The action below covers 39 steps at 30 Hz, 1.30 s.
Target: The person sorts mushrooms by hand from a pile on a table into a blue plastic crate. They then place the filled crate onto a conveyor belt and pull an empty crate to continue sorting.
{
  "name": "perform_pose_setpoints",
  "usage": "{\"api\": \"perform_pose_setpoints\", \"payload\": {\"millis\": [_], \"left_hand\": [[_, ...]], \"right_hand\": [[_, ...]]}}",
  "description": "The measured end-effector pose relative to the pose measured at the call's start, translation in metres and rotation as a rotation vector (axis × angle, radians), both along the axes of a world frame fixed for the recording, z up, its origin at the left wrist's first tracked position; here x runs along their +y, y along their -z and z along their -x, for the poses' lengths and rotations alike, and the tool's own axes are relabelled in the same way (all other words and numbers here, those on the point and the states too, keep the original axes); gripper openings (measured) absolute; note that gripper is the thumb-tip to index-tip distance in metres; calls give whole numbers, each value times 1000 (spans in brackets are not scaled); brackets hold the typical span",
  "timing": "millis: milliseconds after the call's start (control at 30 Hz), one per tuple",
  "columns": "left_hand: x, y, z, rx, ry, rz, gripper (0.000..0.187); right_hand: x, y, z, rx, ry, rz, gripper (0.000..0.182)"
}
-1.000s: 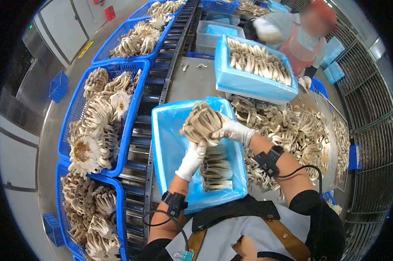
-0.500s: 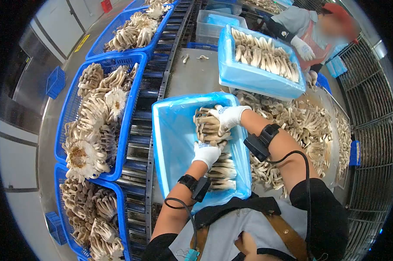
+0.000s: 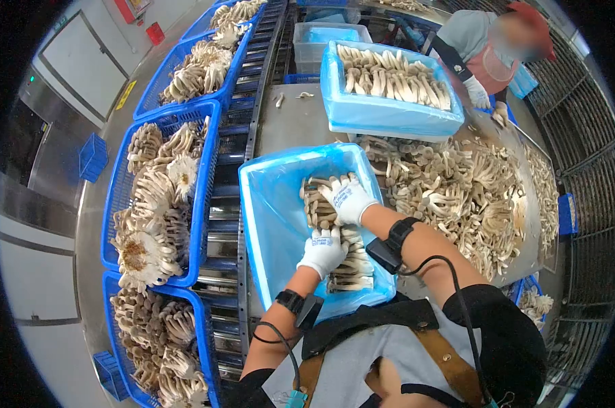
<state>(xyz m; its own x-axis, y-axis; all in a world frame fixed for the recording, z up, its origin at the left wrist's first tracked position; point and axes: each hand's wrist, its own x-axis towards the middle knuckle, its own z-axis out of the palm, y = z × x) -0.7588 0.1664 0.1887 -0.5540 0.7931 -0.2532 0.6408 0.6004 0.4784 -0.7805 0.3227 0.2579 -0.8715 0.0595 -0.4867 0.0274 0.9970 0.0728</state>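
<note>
A blue-lined box [image 3: 270,204] stands before me with a row of mushrooms [image 3: 351,272] along its right side. Inside it, my right hand [image 3: 348,199] in a white glove lies over the upper part of a bunch of mushrooms [image 3: 315,209], fingers bent onto the stems. My left hand [image 3: 323,251], also gloved, presses its curled fingers against the lower edge of that same bunch. Between them the two hands grip the bunch; the fingertips are partly hidden. Both wrists carry black strapped devices.
A filled box of mushrooms [image 3: 392,112] stands beyond mine. Loose mushrooms [image 3: 457,197] are heaped on the metal table [image 3: 287,126] at right. Blue baskets [image 3: 209,197] of mushroom clusters line the roller conveyor [image 3: 222,224] at left. A co-worker [image 3: 481,58] stands at the upper right.
The bunch now sits against the row in the box, and my right hand has come lower and flatter over it. My left hand stays at its lower edge. The view has shifted slightly.
</note>
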Motion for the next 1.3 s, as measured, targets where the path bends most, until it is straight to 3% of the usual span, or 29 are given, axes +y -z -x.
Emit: {"api": "perform_pose_setpoints", "payload": {"millis": [33,133,167,200,267,333,367,400,433,467,533,567,633,667,767,867,900,933,1000,1033,1067,1133,1200,1233,1267,1300], "left_hand": [[-5,4,-8,228,-45,-73,45],[-21,-51,10,-47,33,-80,39],[-25,-53,15,-80,-148,-278,36],[-26,-73,22,-419,-439,-381,38],[-16,-57,50,-312,-653,-630,51],[5,0,69,-325,-711,-676,77],[9,-4,72,-696,-575,-660,94],[20,9,71,-857,-652,-781,95],[23,22,69,-817,-622,-766,87],[25,15,64,-781,-592,-746,79],[32,3,51,-923,-550,-943,76],[31,20,60,-1038,-550,-907,76],[32,31,59,-1188,-540,-906,75],[34,29,59,-1233,-582,-887,75],[32,3,59,-1334,-655,-828,73],[27,17,83,-1125,-596,-832,62],[23,-16,87,-693,-557,-607,54],[17,-56,91,-264,-503,-381,47],[11,-74,128,-182,-427,-385,39],[29,-102,134,-153,-438,-424,40],[58,-133,139,-122,-453,-464,41],[129,-160,144,-394,-558,-725,49],[177,-151,177,-599,-672,-586,56],[196,-145,191,-673,-695,-538,58],[211,-130,213,-811,-768,-503,51],[223,-123,226,-871,-775,-469,46]], "right_hand": [[-6,3,-3,32,-5,-32,94],[-14,7,-12,83,1,-79,71],[-12,13,-12,93,17,-69,70],[-12,16,-12,101,29,-58,69],[-14,16,-14,88,25,-84,65],[-16,0,-16,61,8,-98,64],[-18,-19,-19,41,-5,-99,64],[-16,-30,-22,22,-15,-100,64],[-2,-29,-33,142,-129,-38,69],[14,-18,-46,489,-192,-33,73],[45,-22,-71,701,72,187,77],[54,8,-89,888,296,479,83],[24,45,-101,745,690,944,89],[14,65,-99,740,647,778,92],[20,71,-87,706,647,939,90],[42,43,-95,529,603,921,87],[65,-2,-103,380,520,946,86],[92,-7,-105,613,327,786,85],[160,-79,-104,929,372,848,67],[205,-78,-99,1175,358,551,56],[241,-98,-95,1171,627,735,51],[345,-98,-74,1291,753,609,51],[420,-95,-56,1106,973,540,58],[466,-69,-37,1094,957,662,62],[517,-25,-10,1079,935,781,65],[520,-37,-1,943,935,716,64]]}}
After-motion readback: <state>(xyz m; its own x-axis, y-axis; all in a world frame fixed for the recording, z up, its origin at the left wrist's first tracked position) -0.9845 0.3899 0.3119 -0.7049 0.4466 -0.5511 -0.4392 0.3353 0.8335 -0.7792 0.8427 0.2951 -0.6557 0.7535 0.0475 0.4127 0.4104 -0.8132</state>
